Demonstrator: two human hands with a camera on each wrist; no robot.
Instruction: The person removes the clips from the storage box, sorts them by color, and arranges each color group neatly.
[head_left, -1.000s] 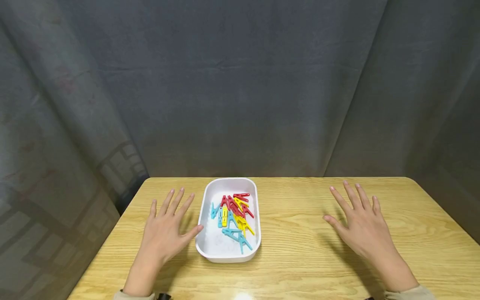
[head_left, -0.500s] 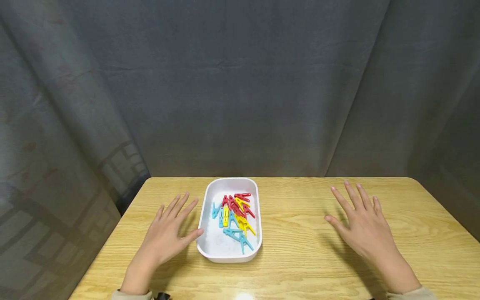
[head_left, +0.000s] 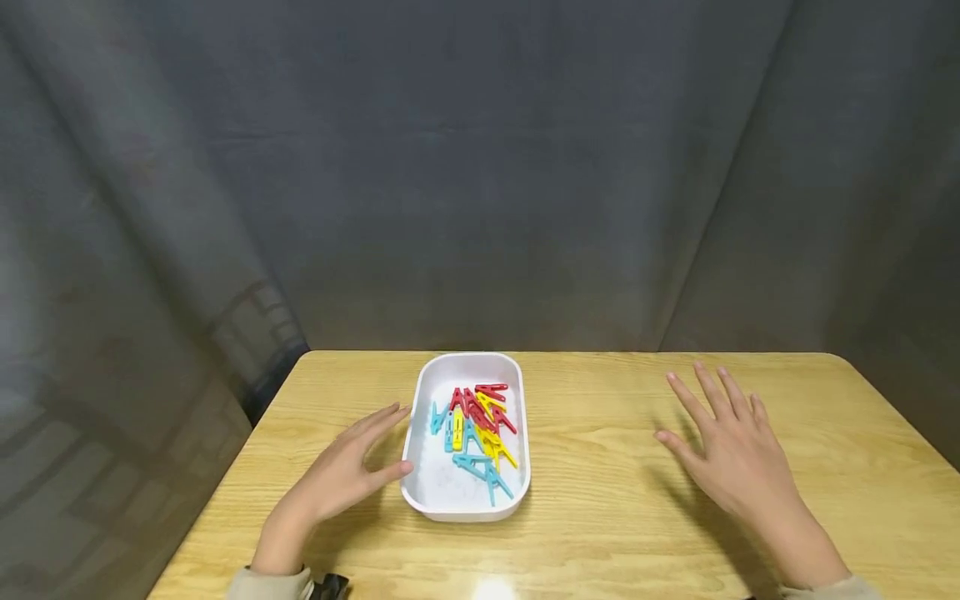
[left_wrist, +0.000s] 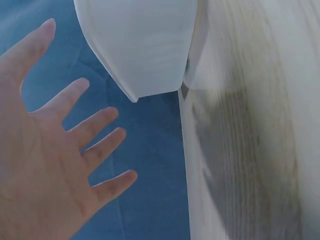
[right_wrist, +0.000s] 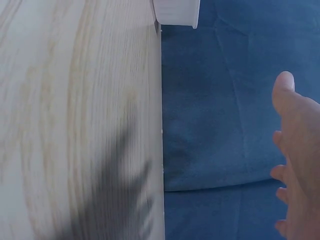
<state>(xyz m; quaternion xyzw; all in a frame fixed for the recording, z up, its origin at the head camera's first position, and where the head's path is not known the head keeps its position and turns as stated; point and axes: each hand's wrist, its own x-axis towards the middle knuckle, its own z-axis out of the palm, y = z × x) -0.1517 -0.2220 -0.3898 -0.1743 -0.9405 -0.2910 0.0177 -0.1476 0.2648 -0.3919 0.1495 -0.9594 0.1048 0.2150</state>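
A white plastic tray [head_left: 429, 500] holds several clothespins in red, yellow and light blue. The red clothespins [head_left: 480, 414] lie toward its far end, a yellow clothespin [head_left: 457, 429] near the middle, and light blue clothespins [head_left: 491, 482] nearer the front. My left hand [head_left: 341, 475] is at the tray's left side, fingers extended and thumb tip overlapping the rim in the head view. In the left wrist view the hand [left_wrist: 55, 155] is spread with nothing in it, beside the tray wall [left_wrist: 142, 45]. My right hand [head_left: 738, 467] hovers well right of the tray, fingers spread, holding nothing.
The tray stands on a light wooden table [head_left: 592, 517], left of its middle. A dark grey curtain [head_left: 480, 183] hangs behind the table's far edge and runs along both sides. Shadows of the hands fall on the wood.
My left hand has turned and moved right toward the tray, its fingers drawing closer together near the left rim. The right hand stays almost in place. The view has shifted slightly.
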